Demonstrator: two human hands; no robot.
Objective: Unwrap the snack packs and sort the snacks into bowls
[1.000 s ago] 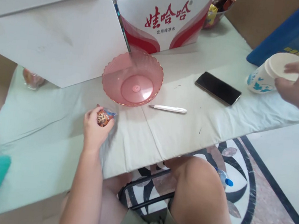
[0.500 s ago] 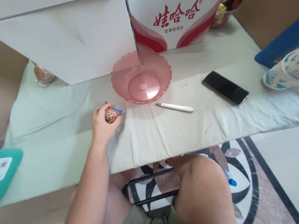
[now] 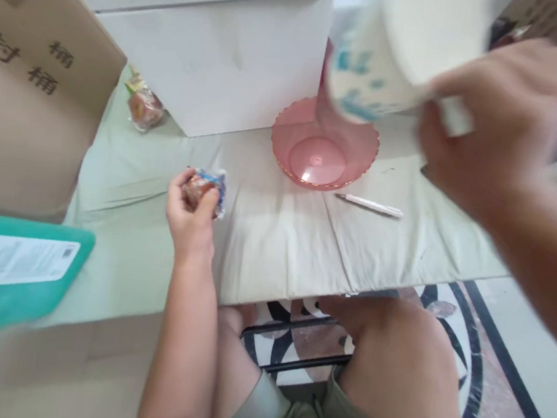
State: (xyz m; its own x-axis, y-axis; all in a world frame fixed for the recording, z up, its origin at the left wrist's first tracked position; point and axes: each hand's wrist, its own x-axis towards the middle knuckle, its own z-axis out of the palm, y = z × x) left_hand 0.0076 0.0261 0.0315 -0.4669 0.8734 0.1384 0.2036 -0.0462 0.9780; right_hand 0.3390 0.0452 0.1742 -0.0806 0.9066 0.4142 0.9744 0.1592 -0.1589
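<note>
My left hand (image 3: 191, 214) rests on the pale green tablecloth (image 3: 275, 235) and is closed around a small wrapped snack (image 3: 205, 190) with a clear and blue wrapper. My right hand (image 3: 494, 126) is raised close to the camera, blurred, gripping a white paper cup (image 3: 391, 54) with blue print, held tilted on its side above the table. Below and behind the cup sits a pink translucent plastic bowl (image 3: 323, 147) with nothing in it. A white pen (image 3: 369, 205) lies just in front of the bowl.
A large white box (image 3: 211, 47) stands behind the bowl, a brown cardboard box (image 3: 25, 86) at the left. Another wrapped snack (image 3: 144, 106) lies between them. A teal package (image 3: 10, 272) sits at the near left edge. My bare knees show under the table.
My right hand has lifted the paper cup from the far right of the table up and leftward, in front of the camera. My view turned left. The left hand keeps holding the snack.
</note>
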